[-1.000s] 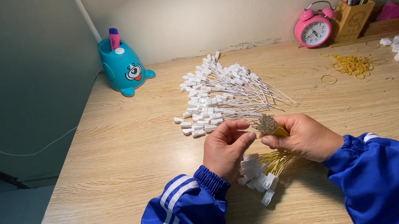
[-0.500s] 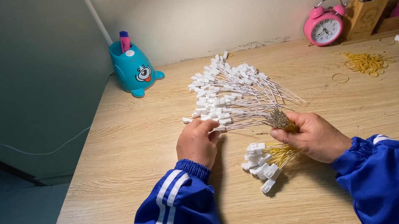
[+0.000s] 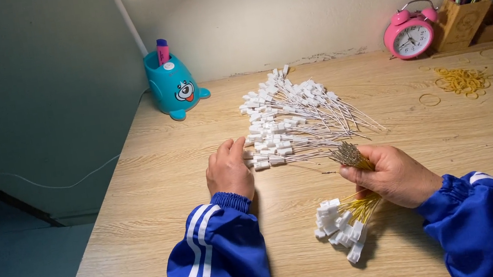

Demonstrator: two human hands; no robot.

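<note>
Left hand: your left hand (image 3: 229,170) lies fingers down on the near edge of the pile of white-tagged wires (image 3: 295,119), not gripping.
Right hand: your right hand (image 3: 393,174) is squeezed shut on a bundle of yellow wires (image 3: 349,207), just right of the pile.
Room: bare wooden desk (image 3: 138,192) left of the pile.
Shapes: thin wires, small blocky white plastic ends.

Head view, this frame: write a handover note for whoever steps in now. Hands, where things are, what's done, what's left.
Left hand: flat on the table, fingertips at the near edge of the loose pile of white-tagged wires; holds nothing.
Right hand: closed on a bundle of wires, metal tips up, white tags hanging below the fist.
Done: one bundle gathered.
Left: the big fanned pile lies unbundled. Rubber bands lie far right, near the pink clock.
</note>
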